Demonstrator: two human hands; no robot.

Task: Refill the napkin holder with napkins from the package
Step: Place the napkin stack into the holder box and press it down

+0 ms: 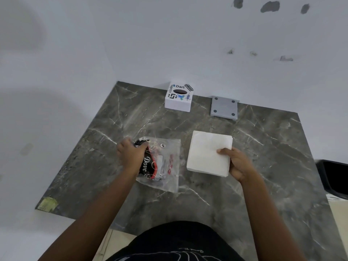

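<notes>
A stack of white square napkins (208,152) lies on the dark marble slab (263,157), right of centre. My right hand (238,162) grips the stack's near right corner, thumb on top. Left of it lies the clear plastic package (165,164) with black and red "Dove" printing, flattened on the slab. My left hand (130,156) is closed on the package's left edge. At the slab's far edge stands the white box-shaped napkin holder (178,98), covered in stickers, with a dark oval opening on top.
A grey plate with four dark dots (224,108) lies at the far edge, right of the holder. A black bin (335,178) stands off the slab's right side. A white wall rises behind. A yellowish sticker (48,204) marks the near left corner.
</notes>
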